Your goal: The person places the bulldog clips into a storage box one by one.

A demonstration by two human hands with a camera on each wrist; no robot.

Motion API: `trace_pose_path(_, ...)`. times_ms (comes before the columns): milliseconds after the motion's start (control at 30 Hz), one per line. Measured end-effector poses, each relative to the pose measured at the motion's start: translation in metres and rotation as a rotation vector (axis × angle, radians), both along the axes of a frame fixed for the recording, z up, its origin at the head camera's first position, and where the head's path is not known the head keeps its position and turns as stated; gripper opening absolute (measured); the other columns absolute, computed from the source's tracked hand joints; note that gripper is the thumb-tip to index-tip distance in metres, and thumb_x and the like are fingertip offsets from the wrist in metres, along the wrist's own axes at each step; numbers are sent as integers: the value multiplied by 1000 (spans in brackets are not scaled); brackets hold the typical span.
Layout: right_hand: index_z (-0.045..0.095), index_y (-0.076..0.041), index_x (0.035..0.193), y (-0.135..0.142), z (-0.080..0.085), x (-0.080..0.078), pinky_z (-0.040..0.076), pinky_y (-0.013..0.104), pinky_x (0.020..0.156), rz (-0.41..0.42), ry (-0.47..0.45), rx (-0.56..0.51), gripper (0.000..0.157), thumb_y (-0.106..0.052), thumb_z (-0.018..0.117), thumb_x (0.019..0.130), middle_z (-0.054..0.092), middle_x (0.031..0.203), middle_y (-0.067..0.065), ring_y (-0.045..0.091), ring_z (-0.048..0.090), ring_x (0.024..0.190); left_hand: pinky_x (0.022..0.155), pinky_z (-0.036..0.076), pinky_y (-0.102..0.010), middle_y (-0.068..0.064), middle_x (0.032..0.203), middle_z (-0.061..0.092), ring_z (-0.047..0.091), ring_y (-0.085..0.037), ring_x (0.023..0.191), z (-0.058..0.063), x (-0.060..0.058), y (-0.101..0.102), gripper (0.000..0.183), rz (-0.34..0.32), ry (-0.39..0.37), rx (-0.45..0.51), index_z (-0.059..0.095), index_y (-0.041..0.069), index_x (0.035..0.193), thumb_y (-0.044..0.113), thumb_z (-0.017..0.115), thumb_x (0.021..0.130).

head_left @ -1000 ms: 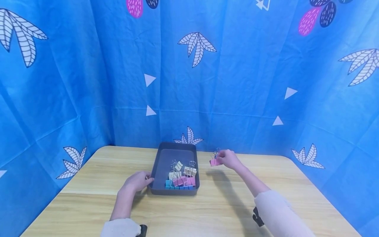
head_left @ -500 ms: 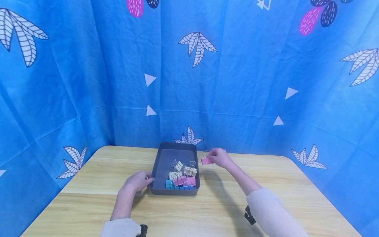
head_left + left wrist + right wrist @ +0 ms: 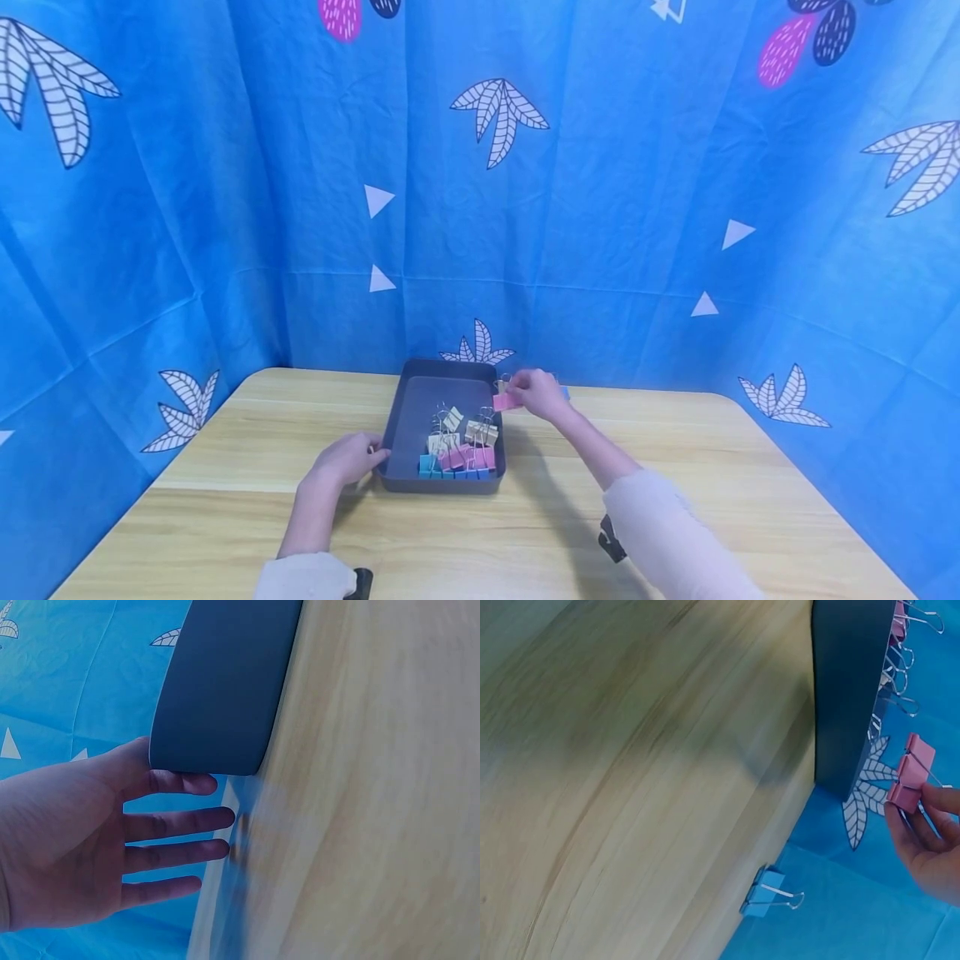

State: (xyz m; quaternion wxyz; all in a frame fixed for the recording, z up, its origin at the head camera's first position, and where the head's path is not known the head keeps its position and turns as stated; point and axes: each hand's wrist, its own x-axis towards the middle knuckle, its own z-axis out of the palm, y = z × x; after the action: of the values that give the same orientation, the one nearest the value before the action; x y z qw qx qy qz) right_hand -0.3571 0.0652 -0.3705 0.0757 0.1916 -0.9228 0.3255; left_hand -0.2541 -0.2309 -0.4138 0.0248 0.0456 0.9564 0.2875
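A dark grey tray [image 3: 420, 392] holds a heap of binder clips [image 3: 459, 454] in cream, pink, teal and blue at its near end. My left hand [image 3: 348, 460] is at the tray's left wall, thumb over the rim and index finger along the outside. In the left wrist view the other fingers of that left hand [image 3: 82, 832] stretch out free. Between thumb and fingers, my right hand [image 3: 538, 393] pinches a pink binder clip [image 3: 506, 402] just above the tray's right rim. In the right wrist view the held pink clip [image 3: 913, 774] has its wire handles partly hidden.
A blue binder clip [image 3: 763, 892] lies on the wooden table [image 3: 480, 542] near the back edge, mostly covered by my right hand in the head view. Blue patterned curtain [image 3: 480, 233] encloses the table behind and at both sides.
My right hand has moved left with the pink binder clip, from right of the tray to its right rim. The blue clip behind has come partly into view. My left hand and the tray stay put.
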Motion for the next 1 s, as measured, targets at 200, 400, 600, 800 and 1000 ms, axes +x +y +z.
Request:
trace_pose_path(200, 67, -1, 85, -10, -2, -2, 50, 29, 63, 24, 17, 1, 6, -3, 62, 83, 65, 83, 9, 20, 60, 73, 56, 41, -31, -2, 71, 55, 48, -15, 60, 0, -1, 0, 30, -2, -4, -4, 61, 0, 114, 19, 56, 91)
trace_pose_path(400, 66, -1, 88, -25, 0, -1, 50, 28, 61, 31, -39, -20, 7, -4, 61, 85, 65, 82, 9, 18, 60, 71, 59, 42, -32, 0, 74, 56, 49, -15, 64, 0, -1, 0, 30, -1, -3, -11, 61, 0, 114, 18, 57, 91)
trace_pose_path(600, 66, 1, 88, -41, -1, -2, 50, 26, 60, 45, -48, -38, 7, -2, 60, 85, 64, 81, 9, 17, 60, 67, 59, 42, -33, 0, 74, 56, 48, -15, 62, 2, 0, -1, 31, -10, 8, -5, 61, -1, 114, 19, 56, 91)
trace_pose_path(800, 65, 1, 88, -52, -6, -4, 49, 24, 59, 48, -57, -46, 6, 0, 60, 84, 64, 81, 9, 16, 60, 66, 62, 44, -35, 0, 75, 56, 49, -15, 64, 1, -1, -2, 28, -22, 23, -15, 63, 0, 112, 19, 56, 91)
trace_pose_path(1000, 65, 0, 86, -60, -12, -4, 48, 24, 55, 46, -84, -51, 6, 1, 60, 84, 63, 79, 8, 19, 61, 65, 66, 45, -38, 0, 77, 58, 51, -15, 67, 0, -2, -2, 29, -26, 26, -15, 62, 0, 112, 19, 57, 91)
